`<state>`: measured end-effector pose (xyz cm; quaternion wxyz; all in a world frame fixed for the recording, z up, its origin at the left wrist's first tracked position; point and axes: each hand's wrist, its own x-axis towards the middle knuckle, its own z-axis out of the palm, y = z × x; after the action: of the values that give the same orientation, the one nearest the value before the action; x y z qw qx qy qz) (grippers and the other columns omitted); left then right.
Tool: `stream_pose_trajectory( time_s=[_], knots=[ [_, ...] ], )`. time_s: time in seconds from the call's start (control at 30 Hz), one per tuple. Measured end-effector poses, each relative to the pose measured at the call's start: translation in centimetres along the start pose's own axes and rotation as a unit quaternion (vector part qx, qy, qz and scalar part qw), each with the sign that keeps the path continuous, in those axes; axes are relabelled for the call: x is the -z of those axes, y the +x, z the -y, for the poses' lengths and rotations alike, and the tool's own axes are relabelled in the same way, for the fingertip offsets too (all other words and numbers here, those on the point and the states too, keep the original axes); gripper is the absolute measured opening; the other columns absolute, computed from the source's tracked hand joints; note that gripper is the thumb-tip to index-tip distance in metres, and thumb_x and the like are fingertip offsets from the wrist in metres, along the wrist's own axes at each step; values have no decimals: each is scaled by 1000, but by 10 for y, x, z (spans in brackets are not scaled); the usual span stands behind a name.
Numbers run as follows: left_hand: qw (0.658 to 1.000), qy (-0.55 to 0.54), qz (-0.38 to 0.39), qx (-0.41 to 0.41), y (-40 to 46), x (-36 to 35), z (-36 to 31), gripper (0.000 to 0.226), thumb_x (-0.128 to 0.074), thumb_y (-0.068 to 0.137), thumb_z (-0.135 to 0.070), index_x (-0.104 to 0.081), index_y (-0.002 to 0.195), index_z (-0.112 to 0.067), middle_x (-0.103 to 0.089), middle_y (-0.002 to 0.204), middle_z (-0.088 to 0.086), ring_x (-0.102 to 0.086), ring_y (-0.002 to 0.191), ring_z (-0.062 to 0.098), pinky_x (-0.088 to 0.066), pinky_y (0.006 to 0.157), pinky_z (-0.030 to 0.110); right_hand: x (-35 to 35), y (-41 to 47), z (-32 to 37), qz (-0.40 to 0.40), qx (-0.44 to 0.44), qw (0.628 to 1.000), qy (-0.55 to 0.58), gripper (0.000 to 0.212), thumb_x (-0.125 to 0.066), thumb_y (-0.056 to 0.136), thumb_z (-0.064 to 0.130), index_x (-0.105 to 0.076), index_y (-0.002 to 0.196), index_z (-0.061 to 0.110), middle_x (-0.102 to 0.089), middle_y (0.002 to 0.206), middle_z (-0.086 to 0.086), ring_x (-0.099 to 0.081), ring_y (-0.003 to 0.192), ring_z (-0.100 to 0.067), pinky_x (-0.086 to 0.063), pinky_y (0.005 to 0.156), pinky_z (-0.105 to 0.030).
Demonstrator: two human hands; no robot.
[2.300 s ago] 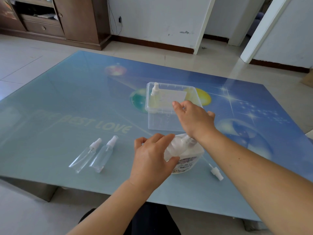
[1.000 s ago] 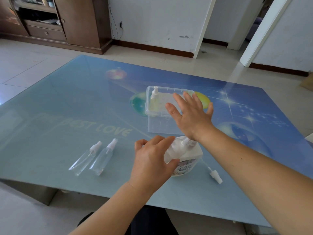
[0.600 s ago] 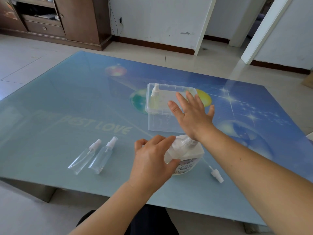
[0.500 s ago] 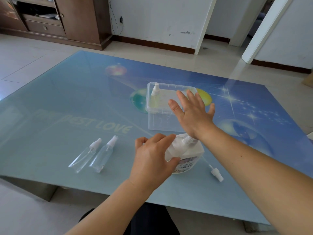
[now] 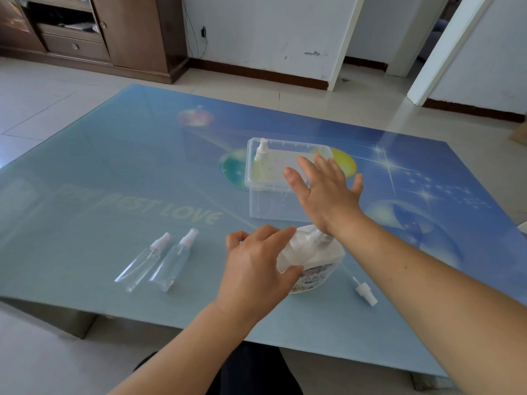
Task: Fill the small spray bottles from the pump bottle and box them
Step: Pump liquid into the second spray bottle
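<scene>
The white pump bottle (image 5: 312, 259) stands near the table's front edge, and my left hand (image 5: 256, 269) grips its shoulder. My right hand (image 5: 325, 192) hovers with straight, spread fingers over the near right part of the clear plastic box (image 5: 266, 201). A filled spray bottle (image 5: 261, 158) leans in the box's left side. Two empty clear spray bottles (image 5: 142, 262) (image 5: 175, 260) lie side by side to the left of the pump bottle. A loose white spray head (image 5: 363, 292) with its tube lies to the right of the pump bottle.
The blue printed glass table (image 5: 114, 181) ends close to my body. A brown wooden cabinet (image 5: 119, 29) stands on the tiled floor at the far left, with white walls and a doorway behind.
My right hand went from curled fingers over the box to flat, spread fingers, holding nothing. My left hand stayed on the pump bottle.
</scene>
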<state>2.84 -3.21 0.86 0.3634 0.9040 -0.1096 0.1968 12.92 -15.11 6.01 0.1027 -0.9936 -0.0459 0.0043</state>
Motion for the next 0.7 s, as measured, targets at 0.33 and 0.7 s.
stream_pose_trajectory(
  time_s=[0.33, 0.7],
  knots=[
    [1000, -6, -10, -7, 7, 4, -6, 49, -68, 59, -31, -66, 107, -19, -66, 91, -5, -60, 76, 15, -32, 79, 34, 14, 3, 2, -32, 21, 999, -14, 69, -6, 89, 68, -9, 150, 37, -2, 160, 6, 5, 147, -19, 7, 112, -59],
    [1000, -12, -26, -11, 1, -4, 0, 43, -66, 59, -32, -61, 101, -25, -63, 80, -7, -44, 70, 11, -34, 71, 29, -1, 3, -2, -10, -3, 1000, 10, 67, -9, 91, 66, -19, 149, 34, -14, 158, 6, -3, 147, -18, 5, 111, -61]
  ],
)
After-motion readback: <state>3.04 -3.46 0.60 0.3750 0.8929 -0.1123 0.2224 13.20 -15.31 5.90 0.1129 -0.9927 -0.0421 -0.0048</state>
